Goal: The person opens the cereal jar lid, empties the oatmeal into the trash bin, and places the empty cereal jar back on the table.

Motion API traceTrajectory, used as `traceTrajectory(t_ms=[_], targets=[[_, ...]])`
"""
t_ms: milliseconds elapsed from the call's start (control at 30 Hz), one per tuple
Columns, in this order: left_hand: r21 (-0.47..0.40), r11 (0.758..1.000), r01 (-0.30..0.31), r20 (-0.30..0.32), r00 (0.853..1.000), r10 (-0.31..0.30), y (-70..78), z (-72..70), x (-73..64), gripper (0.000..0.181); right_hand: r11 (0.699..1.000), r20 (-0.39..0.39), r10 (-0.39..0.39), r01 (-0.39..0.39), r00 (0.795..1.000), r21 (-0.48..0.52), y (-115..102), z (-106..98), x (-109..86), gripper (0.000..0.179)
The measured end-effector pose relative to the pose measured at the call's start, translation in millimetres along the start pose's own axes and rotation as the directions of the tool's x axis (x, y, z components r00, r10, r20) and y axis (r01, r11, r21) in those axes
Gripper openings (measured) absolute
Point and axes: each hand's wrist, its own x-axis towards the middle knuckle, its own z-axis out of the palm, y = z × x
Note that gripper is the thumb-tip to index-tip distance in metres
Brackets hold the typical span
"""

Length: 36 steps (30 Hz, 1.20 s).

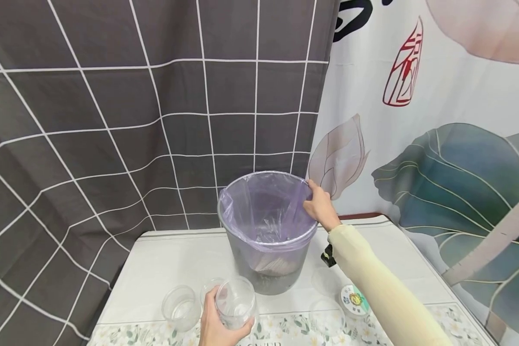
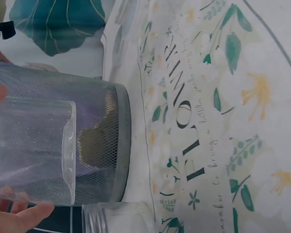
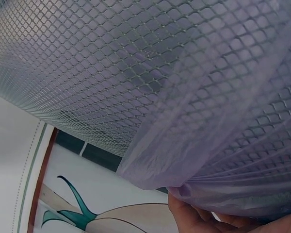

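My left hand point(image 1: 218, 322) grips a clear plastic cup point(image 1: 238, 300) in front of the bin, thumb and fingers around its sides. In the left wrist view the cup point(image 2: 29, 150) shows up close with fingertips along it. A mesh waste bin point(image 1: 270, 283) stands on the table, lined with a translucent purple bag point(image 1: 259, 206). At the bin's right rim, my right hand point(image 1: 322, 206) grips the edge and the folded-over bag. From the right wrist view, its fingers point(image 3: 189, 213) press against the gathered bag just below the mesh wall; some fingertips are hidden.
Two more clear cups stand at left, one point(image 1: 181, 307) apart and one point(image 1: 211, 287) partly behind my left hand. Right of the bin lie clear round lids point(image 1: 326, 319) and a tub with a printed lid point(image 1: 354, 300). A grid-patterned curtain point(image 1: 155, 120) hangs behind.
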Motion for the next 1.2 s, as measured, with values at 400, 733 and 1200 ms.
traceTrajectory(t_ms=[400, 733, 1200], targets=[[0.042, 0.998, -0.047, -0.028, 0.998, 0.048, -22.7, 12.0, -6.1, 0.096, 1.0, 0.01, 0.006, -0.006, 1.0, 0.004, -1.3, 1.5, -1.4, 0.068], [0.082, 0.996, -0.031, -0.096, 0.995, 0.039, -29.1, 20.1, -9.6, 0.098, 1.0, -0.008, 0.003, -0.003, 1.0, -0.005, -1.4, 2.0, -0.4, 0.068], [0.133, 0.991, -0.017, -0.144, 0.989, 0.036, -42.7, 32.9, -17.4, 0.1, 1.0, 0.003, 0.004, -0.004, 1.0, 0.013, -1.4, 1.2, -1.4, 0.069]])
